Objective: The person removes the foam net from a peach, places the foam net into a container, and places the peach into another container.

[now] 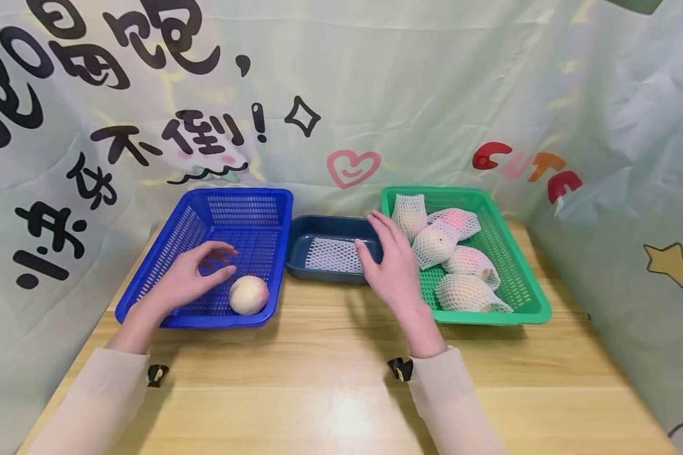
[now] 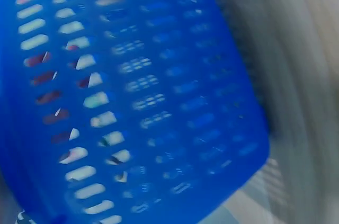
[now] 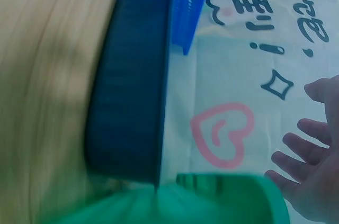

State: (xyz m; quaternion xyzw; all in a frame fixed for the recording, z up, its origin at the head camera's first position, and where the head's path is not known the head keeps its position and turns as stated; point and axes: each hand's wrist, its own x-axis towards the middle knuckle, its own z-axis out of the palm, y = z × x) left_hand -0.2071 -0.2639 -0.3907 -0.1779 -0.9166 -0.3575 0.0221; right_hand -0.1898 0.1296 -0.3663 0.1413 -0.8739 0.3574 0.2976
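My left hand [image 1: 190, 275] hovers over the blue basket [image 1: 281, 221], fingers loosely bent with nothing in them. Just to its right, a bare pale peach [image 1: 248, 295] with a pink blush lies in that basket's near right corner. In the middle, a dark blue tray [image 1: 301, 275] holds a flat white foam net sleeve [image 1: 330, 254]. My right hand [image 1: 397, 272], fingers extended, is over the tray's right end and the green basket's left rim. The right wrist view shows this hand [image 3: 318, 160] empty. The left wrist view shows mostly blurred blue basket wall [image 2: 175, 97].
The green basket [image 1: 506, 253] on the right contains several peaches in white foam nets [image 1: 467, 294]. All three containers stand in a row on a wooden table [image 1: 330, 366], against a printed cloth backdrop [image 1: 432, 95]. A cloth also borders the right side.
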